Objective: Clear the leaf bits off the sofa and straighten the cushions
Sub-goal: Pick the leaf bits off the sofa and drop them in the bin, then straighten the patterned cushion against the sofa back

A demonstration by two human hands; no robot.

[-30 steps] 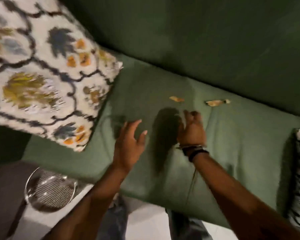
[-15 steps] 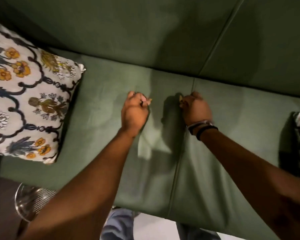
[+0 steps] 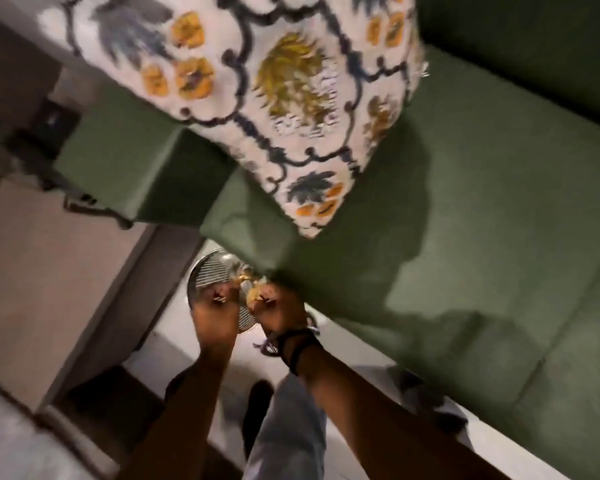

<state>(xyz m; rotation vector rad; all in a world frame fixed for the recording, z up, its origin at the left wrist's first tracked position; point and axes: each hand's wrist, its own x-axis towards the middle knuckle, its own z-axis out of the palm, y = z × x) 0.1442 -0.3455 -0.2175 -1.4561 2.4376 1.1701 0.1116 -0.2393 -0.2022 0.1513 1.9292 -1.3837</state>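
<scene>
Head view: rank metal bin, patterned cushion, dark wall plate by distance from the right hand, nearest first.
From the right hand:
1. Metal bin, on the floor directly under both hands, beside the sofa front.
2. Patterned cushion, up on the sofa seat, above the hand in the picture.
3. Dark wall plate, far upper left, beyond the sofa arm.

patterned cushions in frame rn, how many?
1. The floral cushion sits at the sofa's left end, top of the head view. Anything further right along the sofa is out of frame.
</scene>
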